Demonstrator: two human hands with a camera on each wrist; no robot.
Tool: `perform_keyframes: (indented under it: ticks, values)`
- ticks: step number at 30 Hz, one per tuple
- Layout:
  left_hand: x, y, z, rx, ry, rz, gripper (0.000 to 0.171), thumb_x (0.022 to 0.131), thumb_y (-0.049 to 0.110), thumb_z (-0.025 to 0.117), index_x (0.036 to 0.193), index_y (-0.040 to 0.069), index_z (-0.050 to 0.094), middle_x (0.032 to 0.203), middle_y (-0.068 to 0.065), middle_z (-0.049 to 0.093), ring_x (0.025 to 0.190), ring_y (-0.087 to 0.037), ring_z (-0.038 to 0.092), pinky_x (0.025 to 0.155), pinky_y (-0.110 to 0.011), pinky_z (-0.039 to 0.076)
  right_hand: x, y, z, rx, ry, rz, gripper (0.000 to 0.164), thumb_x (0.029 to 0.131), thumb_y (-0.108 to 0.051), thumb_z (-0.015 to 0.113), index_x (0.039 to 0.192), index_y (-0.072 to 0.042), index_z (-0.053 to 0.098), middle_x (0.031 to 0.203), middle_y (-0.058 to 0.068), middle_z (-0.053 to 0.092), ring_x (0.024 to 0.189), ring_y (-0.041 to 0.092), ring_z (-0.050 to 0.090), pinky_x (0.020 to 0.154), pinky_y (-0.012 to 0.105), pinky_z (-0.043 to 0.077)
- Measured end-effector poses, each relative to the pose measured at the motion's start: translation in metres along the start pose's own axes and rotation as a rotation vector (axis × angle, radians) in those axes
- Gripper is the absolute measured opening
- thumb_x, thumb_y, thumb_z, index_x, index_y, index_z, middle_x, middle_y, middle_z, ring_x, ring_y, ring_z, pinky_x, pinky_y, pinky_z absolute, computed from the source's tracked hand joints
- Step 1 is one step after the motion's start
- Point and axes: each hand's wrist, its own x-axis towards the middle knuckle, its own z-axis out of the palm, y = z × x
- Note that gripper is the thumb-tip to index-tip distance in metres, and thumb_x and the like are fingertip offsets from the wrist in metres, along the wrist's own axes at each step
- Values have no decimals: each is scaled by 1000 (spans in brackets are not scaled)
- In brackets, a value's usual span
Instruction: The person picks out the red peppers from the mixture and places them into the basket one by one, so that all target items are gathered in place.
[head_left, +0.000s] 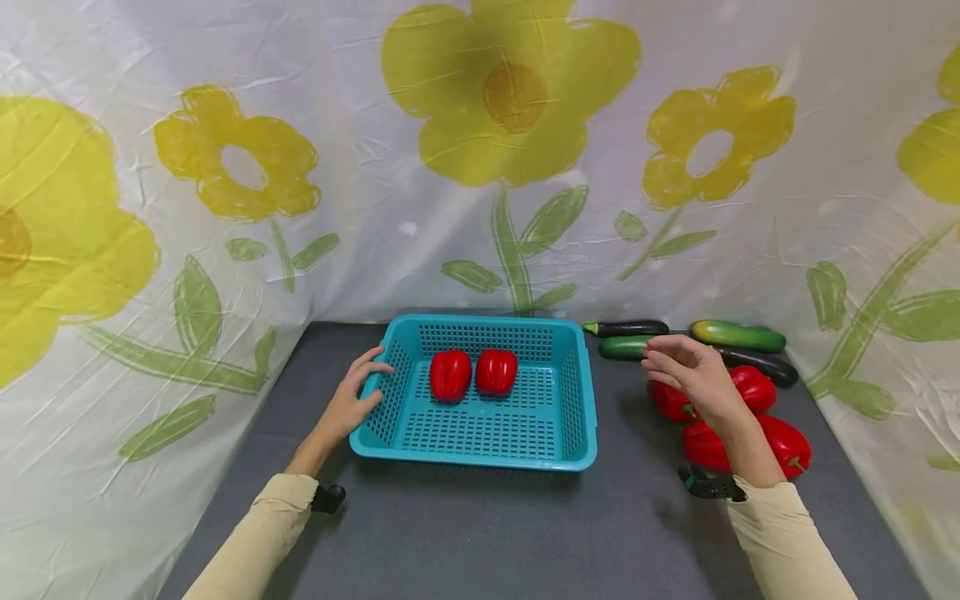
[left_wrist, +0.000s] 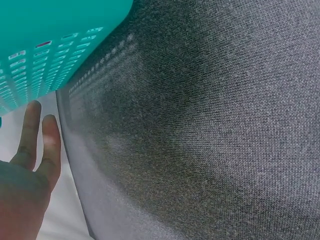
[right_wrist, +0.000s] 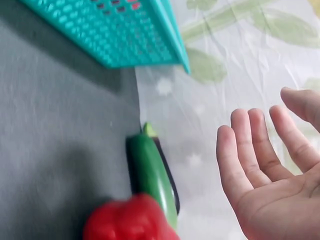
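Observation:
A turquoise perforated basket (head_left: 480, 461) stands on the dark table, with two red bell peppers (head_left: 450, 377) side by side in it. My left hand (head_left: 352, 400) is at the basket's left rim, fingers loosely spread over the edge. In the left wrist view, two extended fingers (left_wrist: 51, 145) show below the basket's mesh wall (left_wrist: 30, 80). To the right of the basket, my right hand (head_left: 701, 375) is raised over several red bell peppers (head_left: 783, 442), holding nothing. Its palm and loosely bent fingers show in the right wrist view, beside a pepper (right_wrist: 127, 220).
Behind the peppers lie a green cucumber (head_left: 622, 347), a dark eggplant (head_left: 637, 328), a yellow-green vegetable (head_left: 738, 336) and another dark eggplant (head_left: 763, 367). A white flower-printed curtain (head_left: 360, 250) rises at the table's back and sides.

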Motion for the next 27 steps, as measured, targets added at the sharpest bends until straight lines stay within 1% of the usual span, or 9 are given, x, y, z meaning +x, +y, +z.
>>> perform_keyframes:
  ticks: [1, 2, 7, 13, 17, 24, 27]
  values:
    - [0, 0, 0, 1, 0, 1, 35, 85, -22, 51, 118, -12, 61, 152, -36, 31, 139, -58, 23, 95, -64, 30, -1, 0, -4, 8, -4, 3, 30, 101, -8, 62, 129, 2, 60, 115, 10, 66, 102, 21, 70, 91, 37, 51]
    - [1, 0, 0, 0, 2, 1, 35, 85, -22, 51, 118, -12, 61, 152, -36, 31, 138, -59, 23, 94, -67, 29, -2, -1, -8, 13, -7, 7, 30, 101, -8, 62, 129, 2, 60, 115, 9, 66, 102, 20, 70, 92, 38, 50]
    - [1, 1, 0, -3, 1, 3, 36, 84, -23, 51, 117, -11, 61, 151, -37, 31, 138, -59, 23, 95, -67, 28, -7, -2, -23, 14, -14, 21, 32, 101, -9, 63, 130, 2, 59, 116, 7, 66, 104, 19, 69, 93, 39, 50]
    - [0, 2, 0, 4, 0, 7, 36, 84, -24, 51, 117, -13, 60, 151, -38, 31, 138, -59, 24, 94, -61, 30, -8, 1, -34, -55, -15, 27, 31, 101, -11, 64, 129, 2, 59, 115, 4, 68, 103, 17, 68, 91, 37, 51]
    - [-2, 3, 1, 7, 5, -6, 35, 84, -24, 50, 117, -14, 59, 151, -36, 31, 139, -56, 24, 94, -57, 30, -7, 4, -40, -82, -10, 36, 33, 100, -13, 66, 129, 1, 59, 115, 2, 69, 103, 17, 68, 90, 36, 51]
    - [0, 3, 1, 2, 6, 14, 36, 84, -24, 50, 117, -15, 60, 151, -37, 31, 138, -59, 23, 97, -66, 28, -8, 12, -51, -102, 2, 28, 33, 99, -12, 67, 127, 3, 59, 115, 0, 69, 104, 16, 69, 89, 34, 52]
    - [0, 4, 2, -3, 8, 7, 35, 83, -24, 50, 116, -15, 59, 151, -37, 31, 138, -59, 23, 97, -67, 27, -9, 17, -56, -177, 21, 25, 35, 97, -13, 69, 128, 2, 60, 115, 1, 69, 105, 16, 68, 87, 34, 53]
